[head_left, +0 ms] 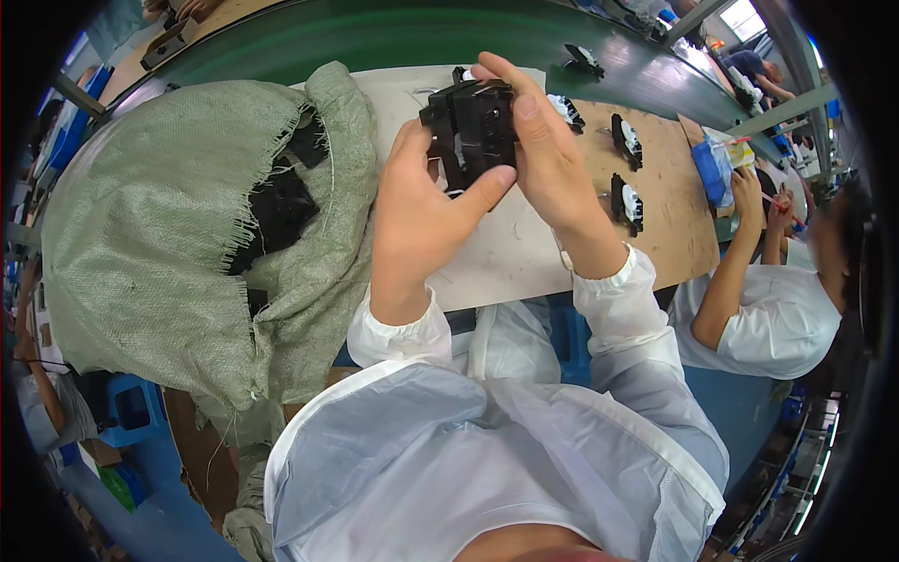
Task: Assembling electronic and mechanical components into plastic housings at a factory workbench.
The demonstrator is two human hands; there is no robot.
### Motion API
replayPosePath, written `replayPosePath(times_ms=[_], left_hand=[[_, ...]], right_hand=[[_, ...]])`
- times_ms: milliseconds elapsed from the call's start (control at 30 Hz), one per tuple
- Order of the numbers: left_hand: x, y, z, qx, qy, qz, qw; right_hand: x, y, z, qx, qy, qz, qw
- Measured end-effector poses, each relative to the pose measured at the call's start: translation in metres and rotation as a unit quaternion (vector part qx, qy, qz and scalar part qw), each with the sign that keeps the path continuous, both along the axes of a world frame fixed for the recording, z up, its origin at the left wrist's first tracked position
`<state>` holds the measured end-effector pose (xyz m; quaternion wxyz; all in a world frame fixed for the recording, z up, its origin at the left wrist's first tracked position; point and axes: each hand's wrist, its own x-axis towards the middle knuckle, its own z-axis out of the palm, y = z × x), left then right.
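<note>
Black plastic part (473, 126) btwn left hand (421, 220) & right hand (548, 159), above table (506, 262).

To our left the open woven sack (169, 234) of black parts crowds the surface (506, 258). Under our hands (487, 178) the pale sheet lies bare. To our right, black-and-white parts (626, 201) and a co-worker's forearm (735, 253) block the way.

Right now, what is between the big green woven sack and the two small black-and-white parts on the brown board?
In the head view, both hands, left and right, holding a black plastic part over a pale sheet.
</note>
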<state>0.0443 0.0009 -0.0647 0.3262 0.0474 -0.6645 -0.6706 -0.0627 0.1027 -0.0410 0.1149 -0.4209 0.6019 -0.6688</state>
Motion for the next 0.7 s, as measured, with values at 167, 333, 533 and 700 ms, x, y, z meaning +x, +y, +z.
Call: replayPosePath(times_ms=[167, 333, 533, 700], left_hand=[[-0.003, 0.0, 0.002, 0.043, 0.049, 0.015, 0.998], [-0.005, 0.0, -0.004, 0.007, 0.107, 0.044, 0.993], [0.001, -0.003, -0.005, 0.046, 0.094, 0.017, 0.994], [-0.004, -0.008, -0.012, -0.016, 0.077, 0.131, 0.988]], right_hand=[[-0.005, 0.001, 0.005, -0.084, -0.19, 0.043, 0.977], [-0.021, 0.007, 0.01, -0.111, -0.24, 0.127, 0.956], [-0.031, 0.006, 0.011, -0.069, -0.21, 0.133, 0.966], [-0.06, -0.032, 0.018, -0.007, -0.206, 0.144, 0.968]])
